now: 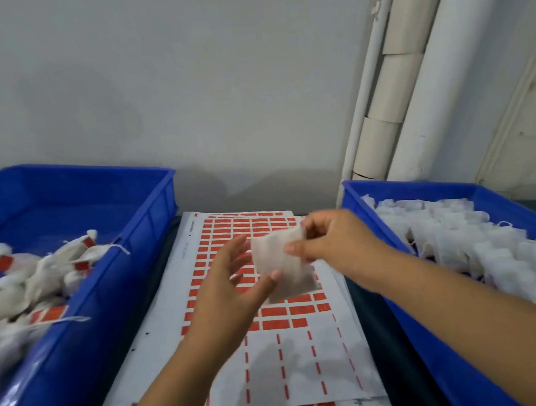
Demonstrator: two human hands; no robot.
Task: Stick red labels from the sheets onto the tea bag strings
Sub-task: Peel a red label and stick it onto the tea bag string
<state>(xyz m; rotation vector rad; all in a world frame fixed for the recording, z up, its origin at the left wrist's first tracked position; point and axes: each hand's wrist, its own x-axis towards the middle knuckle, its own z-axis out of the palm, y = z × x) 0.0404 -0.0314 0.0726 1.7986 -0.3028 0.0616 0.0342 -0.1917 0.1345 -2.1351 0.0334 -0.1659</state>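
A white tea bag [278,260] hangs in the air above the label sheets. My right hand [329,239] pinches its upper right edge. My left hand [232,288] is spread, its thumb touching the bag's lower left side. I cannot make out the bag's string. Below lies a stack of white sheets [285,358] carrying rows of red labels [277,313]; the near part of the top sheet is peeled bare, with only thin red strips left.
A blue crate [83,305] on the left holds tea bags with red labels attached. Another blue crate [437,343] on the right is full of unlabelled white tea bags [480,241]. White pipes [429,89] run up the wall behind it.
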